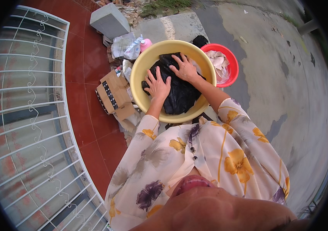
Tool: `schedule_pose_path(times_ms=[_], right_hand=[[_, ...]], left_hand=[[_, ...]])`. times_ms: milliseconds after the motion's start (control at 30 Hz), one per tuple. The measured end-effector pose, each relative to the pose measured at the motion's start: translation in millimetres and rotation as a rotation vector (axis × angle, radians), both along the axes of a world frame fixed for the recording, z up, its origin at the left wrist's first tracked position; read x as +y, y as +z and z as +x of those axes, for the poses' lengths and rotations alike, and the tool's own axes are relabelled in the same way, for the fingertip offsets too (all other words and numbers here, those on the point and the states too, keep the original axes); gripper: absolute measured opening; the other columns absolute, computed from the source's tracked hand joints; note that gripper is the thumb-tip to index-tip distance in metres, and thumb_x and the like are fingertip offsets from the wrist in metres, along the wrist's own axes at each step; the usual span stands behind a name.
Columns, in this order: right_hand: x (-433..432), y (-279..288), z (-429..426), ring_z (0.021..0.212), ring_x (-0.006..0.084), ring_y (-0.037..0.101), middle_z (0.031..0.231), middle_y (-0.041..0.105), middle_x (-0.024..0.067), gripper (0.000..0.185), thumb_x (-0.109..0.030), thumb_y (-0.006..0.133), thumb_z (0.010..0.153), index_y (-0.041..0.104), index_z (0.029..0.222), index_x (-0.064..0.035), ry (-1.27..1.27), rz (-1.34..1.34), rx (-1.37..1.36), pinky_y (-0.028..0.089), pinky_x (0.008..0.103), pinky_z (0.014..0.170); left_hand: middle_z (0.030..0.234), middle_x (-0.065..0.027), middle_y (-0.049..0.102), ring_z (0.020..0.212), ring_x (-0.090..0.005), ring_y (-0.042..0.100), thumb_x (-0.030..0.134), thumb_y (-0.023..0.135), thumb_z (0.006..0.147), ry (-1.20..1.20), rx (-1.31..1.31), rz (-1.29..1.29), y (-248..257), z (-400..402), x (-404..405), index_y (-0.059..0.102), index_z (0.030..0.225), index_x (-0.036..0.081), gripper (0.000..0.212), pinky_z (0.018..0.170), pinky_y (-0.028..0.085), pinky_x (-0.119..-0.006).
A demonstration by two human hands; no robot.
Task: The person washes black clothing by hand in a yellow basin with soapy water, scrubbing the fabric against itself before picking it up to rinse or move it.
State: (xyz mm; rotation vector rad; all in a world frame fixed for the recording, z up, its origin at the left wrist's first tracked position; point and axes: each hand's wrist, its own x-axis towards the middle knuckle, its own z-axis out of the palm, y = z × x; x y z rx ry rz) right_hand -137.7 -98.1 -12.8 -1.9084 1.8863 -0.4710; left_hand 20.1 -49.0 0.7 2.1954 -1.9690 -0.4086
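A wide yellow plastic basin (173, 117) stands before me with wet black cloth (181, 93) spread inside it. My left hand (158, 85) lies on the left part of the cloth, its fingers apart. Farther up and to the right, my right hand (184, 68) rests on the same cloth, fingers also spread. Both palms face down and neither hand grips the fabric. Some pale, wet material shows at the basin's upper right, partly hidden by my right hand and forearm.
A red basin (234, 66) with pale cloth (218, 61) stands at the right, beside a black item (200, 41). At the left are a cardboard box (114, 92), a pink bottle (145, 44), plastic packaging (123, 44), a grey block (110, 21) and a white window grille (65, 57).
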Motion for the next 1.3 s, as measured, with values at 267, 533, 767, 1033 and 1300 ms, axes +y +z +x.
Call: schedule_pose_path(times_ms=[267, 533, 767, 1033, 1300], right_hand=[[-18.2, -67.6, 8.6, 0.114, 0.0472, 0.053, 0.131, 0.048, 0.0269, 0.051, -0.046, 0.066, 0.085, 0.062, 0.119, -0.0082, 0.053, -0.147, 0.054, 0.053, 0.0543, 0.083], [-39.8, -81.4, 7.6, 0.081, 0.0441, 0.067, 0.081, 0.068, 0.0265, 0.042, -0.045, 0.066, 0.085, 0.070, 0.086, -0.0030, 0.023, -0.001, -0.034, 0.054, 0.0528, 0.074], [-42.4, -52.6, 16.4, 0.079, 0.0423, 0.064, 0.079, 0.065, 0.0252, 0.037, -0.036, 0.064, 0.085, 0.065, 0.082, 0.0006, 0.079, -0.009, -0.544, 0.051, 0.0486, 0.076], [38.8, 28.9, -18.7, 0.084, 0.0367, 0.057, 0.080, 0.060, 0.0154, 0.037, -0.037, 0.065, 0.089, 0.065, 0.078, -0.0008, 0.560, -0.076, -0.602, 0.046, 0.0455, 0.081], [43.2, -9.2, 15.1, 0.126, 0.0428, 0.046, 0.146, 0.040, 0.0172, 0.056, -0.042, 0.064, 0.089, 0.048, 0.138, -0.0208, 0.075, 0.020, 0.144, 0.046, 0.0699, 0.084]], left_hand=[[0.121, -0.0139, 0.048, 0.111, -0.0351, 0.049, 0.034, 0.068, 0.085, -0.159, -0.287, -0.138, -44.9, -14.4, -25.3, 0.050, 0.126, 0.012, 0.050, 0.081, 0.044, -0.053], [0.099, -0.0166, 0.059, 0.096, -0.0379, 0.062, 0.034, 0.067, 0.083, -0.202, 0.038, -0.192, -65.7, 1.1, -59.0, 0.050, 0.109, 0.009, 0.040, 0.078, 0.049, -0.056], [0.082, -0.0097, 0.062, 0.082, -0.0269, 0.063, 0.048, 0.038, 0.101, 0.041, 0.856, -0.210, -84.8, 38.6, -95.9, 0.056, 0.080, 0.007, 0.049, 0.076, 0.046, -0.042], [0.093, -0.0107, 0.053, 0.088, -0.0251, 0.052, 0.034, 0.075, 0.083, 0.022, 0.615, -0.219, 17.4, 48.0, -30.9, 0.053, 0.109, 0.003, 0.046, 0.080, 0.044, -0.038], [0.156, -0.0186, 0.024, 0.135, -0.0419, 0.035, 0.027, 0.058, 0.094, -0.123, -0.131, 0.262, -15.3, -4.3, -7.8, 0.029, 0.152, 0.024, 0.065, 0.092, 0.038, -0.072]])
